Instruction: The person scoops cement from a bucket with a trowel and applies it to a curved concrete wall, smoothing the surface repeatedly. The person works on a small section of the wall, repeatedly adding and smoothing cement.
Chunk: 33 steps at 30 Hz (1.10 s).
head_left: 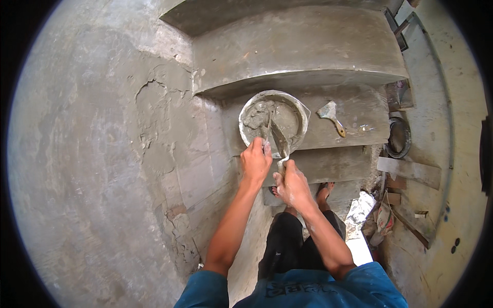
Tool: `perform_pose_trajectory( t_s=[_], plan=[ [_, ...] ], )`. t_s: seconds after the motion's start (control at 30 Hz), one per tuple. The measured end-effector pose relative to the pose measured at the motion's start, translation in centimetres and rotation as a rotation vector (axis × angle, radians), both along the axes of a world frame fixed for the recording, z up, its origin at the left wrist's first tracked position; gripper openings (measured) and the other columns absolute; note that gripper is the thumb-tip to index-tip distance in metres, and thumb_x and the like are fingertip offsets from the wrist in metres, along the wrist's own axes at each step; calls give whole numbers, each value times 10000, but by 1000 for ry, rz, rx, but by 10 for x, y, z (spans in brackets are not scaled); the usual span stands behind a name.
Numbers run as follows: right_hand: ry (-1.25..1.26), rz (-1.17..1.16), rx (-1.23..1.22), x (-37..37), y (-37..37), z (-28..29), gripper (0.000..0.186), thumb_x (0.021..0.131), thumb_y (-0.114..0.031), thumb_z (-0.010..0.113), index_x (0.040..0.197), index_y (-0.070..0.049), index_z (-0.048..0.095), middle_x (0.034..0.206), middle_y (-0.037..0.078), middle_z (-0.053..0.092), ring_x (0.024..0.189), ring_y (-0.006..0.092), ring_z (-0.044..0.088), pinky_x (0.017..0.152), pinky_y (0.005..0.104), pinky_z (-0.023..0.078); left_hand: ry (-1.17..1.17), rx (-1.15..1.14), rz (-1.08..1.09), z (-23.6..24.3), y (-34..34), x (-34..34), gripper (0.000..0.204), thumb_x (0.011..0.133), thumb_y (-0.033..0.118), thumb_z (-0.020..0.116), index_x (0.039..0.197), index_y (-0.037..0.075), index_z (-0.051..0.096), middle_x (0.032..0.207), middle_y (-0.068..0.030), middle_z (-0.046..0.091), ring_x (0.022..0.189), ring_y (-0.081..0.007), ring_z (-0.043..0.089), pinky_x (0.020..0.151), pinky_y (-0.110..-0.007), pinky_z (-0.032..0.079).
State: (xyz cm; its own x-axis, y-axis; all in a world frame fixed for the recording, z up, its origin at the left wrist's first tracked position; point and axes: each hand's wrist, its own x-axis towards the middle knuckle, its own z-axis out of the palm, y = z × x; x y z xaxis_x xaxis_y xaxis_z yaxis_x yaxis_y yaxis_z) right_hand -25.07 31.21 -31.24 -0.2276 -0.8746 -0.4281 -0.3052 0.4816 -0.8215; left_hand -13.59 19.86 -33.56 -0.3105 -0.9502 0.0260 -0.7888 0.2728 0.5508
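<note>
Brush [331, 115] near bucket [275, 93] — step [357, 105] beneath; wall [87, 143] left.

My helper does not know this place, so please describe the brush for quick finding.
On the grey steps, find the white-rimmed bucket of mortar. To its right is the brush, with wide pale head and short wooden handle; unlike the trowel in the right hand, it lies untouched.

Nothing I can properly read from where I stand. One print: dark lettering [300, 290] across the front of the blue shirt [354, 287], on the wearer's side of the bucket [273, 94]; foreshortened, words unclear. Crumpled bag [385, 219], right of the bucket and nearer the wearer: reddish patches, too small to tell if print.
</note>
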Motion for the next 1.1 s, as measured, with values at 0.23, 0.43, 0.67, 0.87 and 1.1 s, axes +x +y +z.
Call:
perform_pose_trajectory(
  t_s=[0.23,0.43,0.67,0.87,1.1],
  plan=[
    [22,-25,-37,-11,40,44,365,1004,-186,669,1199,69,497,1074,345,663,953,526,685,802,579,532,7,79,84,-33,-34,8,149,933,109,768,970,-7,684,898,-211,774,845,-367,779,762,-459,603],
    [128,-89,-389,1,43,51,482,937,-152,776,1298,39,520,1039,273,680,905,431,717,806,490,563,83,95,249,-25,-1,38,348,955,152,760,1235,-46,696,1099,-287,747,1039,-441,737,906,-487,582],
    [-308,-66,-207,71,18,9,440,965,-233,753,1266,59,617,1084,247,717,951,373,724,874,440,566,-146,-193,195,70,89,145,365,941,95,724,1289,-11,689,1353,-207,687,1281,-411,638,1103,-507,490],
    [-437,169,-515,137,-11,17,406,1004,-227,668,1334,7,637,1161,239,715,991,465,708,855,470,559,-414,-297,157,149,132,229,362,884,3,728,1245,8,704,1345,-198,703,1314,-410,638,1139,-524,478],
    [-408,174,-468,208,-84,-13,358,1052,-343,630,1120,8,626,997,299,679,903,467,683,735,513,511,-361,-311,103,153,140,246,338,849,-18,720,1184,17,734,1289,-182,733,1278,-382,672,1128,-525,486]
  ],
)
